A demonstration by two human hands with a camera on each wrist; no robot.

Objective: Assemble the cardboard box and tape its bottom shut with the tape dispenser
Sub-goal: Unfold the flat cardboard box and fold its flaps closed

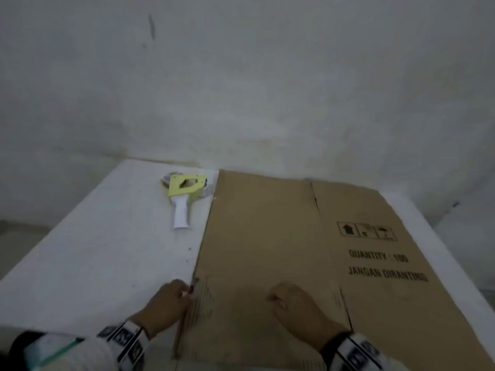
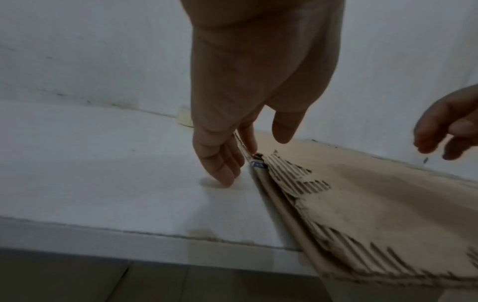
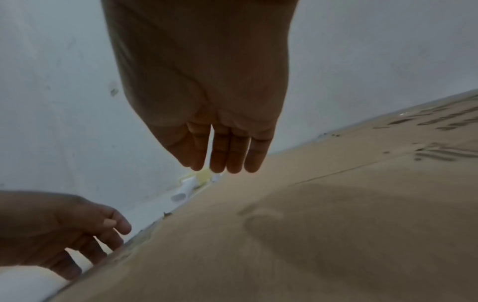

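A flattened brown cardboard box [image 1: 281,236] lies on the white table [image 1: 93,250], printed side up, with torn corrugation at its near left corner [image 2: 297,179]. My left hand [image 1: 171,298] is at the box's left edge near the front. Its fingers [image 2: 222,171] point down and touch the edge and table, and the thumb is raised over the cardboard [image 2: 375,194]. My right hand [image 1: 292,301] hovers just above the panel [image 3: 310,224] with its fingers [image 3: 227,155] straight and holding nothing. The yellow tape dispenser [image 1: 184,194] with a white handle lies at the back, left of the box.
A pale wall runs close behind the table. The table's front edge [image 2: 129,235] drops to a dark floor. Bare white tabletop stretches left of the box. The box's right part carries handling symbols and text [image 1: 380,263].
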